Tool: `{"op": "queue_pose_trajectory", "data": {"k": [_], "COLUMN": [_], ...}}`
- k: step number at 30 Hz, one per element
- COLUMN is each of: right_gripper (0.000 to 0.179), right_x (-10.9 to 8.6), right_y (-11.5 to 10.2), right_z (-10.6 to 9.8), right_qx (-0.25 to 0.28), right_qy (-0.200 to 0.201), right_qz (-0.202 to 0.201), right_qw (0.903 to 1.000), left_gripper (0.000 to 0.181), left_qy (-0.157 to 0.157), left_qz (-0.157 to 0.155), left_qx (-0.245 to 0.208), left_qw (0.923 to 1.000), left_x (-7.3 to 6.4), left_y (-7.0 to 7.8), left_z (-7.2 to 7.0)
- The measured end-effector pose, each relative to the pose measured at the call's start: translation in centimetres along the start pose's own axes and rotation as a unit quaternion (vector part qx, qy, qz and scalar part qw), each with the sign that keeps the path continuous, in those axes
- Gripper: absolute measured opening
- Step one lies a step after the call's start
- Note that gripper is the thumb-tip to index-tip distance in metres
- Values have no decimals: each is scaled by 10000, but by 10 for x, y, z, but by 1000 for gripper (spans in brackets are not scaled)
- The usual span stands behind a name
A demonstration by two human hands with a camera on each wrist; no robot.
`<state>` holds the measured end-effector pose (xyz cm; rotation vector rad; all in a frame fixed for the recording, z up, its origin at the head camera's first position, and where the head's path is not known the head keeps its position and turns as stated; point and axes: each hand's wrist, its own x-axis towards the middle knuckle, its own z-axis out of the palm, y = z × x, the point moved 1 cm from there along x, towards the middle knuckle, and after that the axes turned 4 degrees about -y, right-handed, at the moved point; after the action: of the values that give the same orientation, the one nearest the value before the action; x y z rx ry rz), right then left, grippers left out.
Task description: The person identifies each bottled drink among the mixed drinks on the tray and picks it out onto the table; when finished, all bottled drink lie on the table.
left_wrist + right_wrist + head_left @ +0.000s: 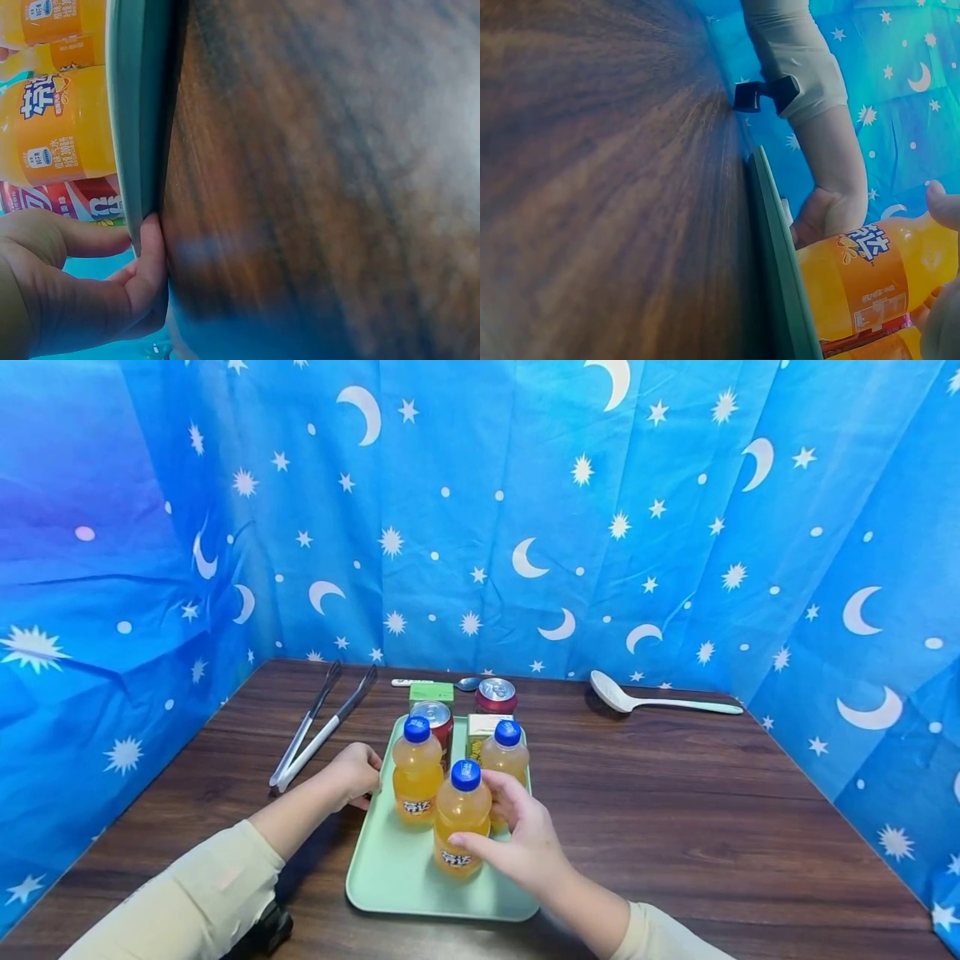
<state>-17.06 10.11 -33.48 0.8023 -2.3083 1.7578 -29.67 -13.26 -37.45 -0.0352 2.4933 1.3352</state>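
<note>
A light green tray (405, 893) lies on the dark wooden table with three orange soda bottles with blue caps on it. My right hand (525, 839) grips the front soda bottle (453, 827), thumb across its near side and fingers round behind. At the tray's left rim, my left hand (352, 777) pinches the edge, thumb above and fingers below in the left wrist view. Just behind the held bottle stand the left soda bottle (416, 777) and the right soda bottle (506, 758), the latter partly hidden by the right hand.
Farther back on the tray are a red can (435, 713) and a white-topped carton (489, 725). Behind them stand a green box (431, 695) and another red can (497, 695). Tongs (318, 735) lie left, a small spoon (468, 683) behind, a ladle (615, 693) right. Star-patterned cloth encloses the table.
</note>
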Motion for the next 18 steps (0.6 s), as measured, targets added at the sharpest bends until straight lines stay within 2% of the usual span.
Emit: {"op": "queue_pose_trajectory", "data": {"k": [6, 12, 18], "right_gripper": [53, 50, 53], "right_x": [1, 2, 2], "right_y": [1, 1, 25], "right_z": [1, 1, 2], "right_qx": [-45, -47, 227], "right_qy": [12, 9, -11], "right_qz": [-82, 190, 467], "right_qw": [10000, 9998, 9987], "left_gripper": [22, 20, 20], "left_qy": [22, 56, 68], "left_qz": [-8, -75, -124], "left_qx": [148, 233, 295], "left_qw": [9999, 9997, 9995], "left_x": [3, 4, 3], "left_y": [1, 2, 1], "left_z": [0, -1, 1]}}
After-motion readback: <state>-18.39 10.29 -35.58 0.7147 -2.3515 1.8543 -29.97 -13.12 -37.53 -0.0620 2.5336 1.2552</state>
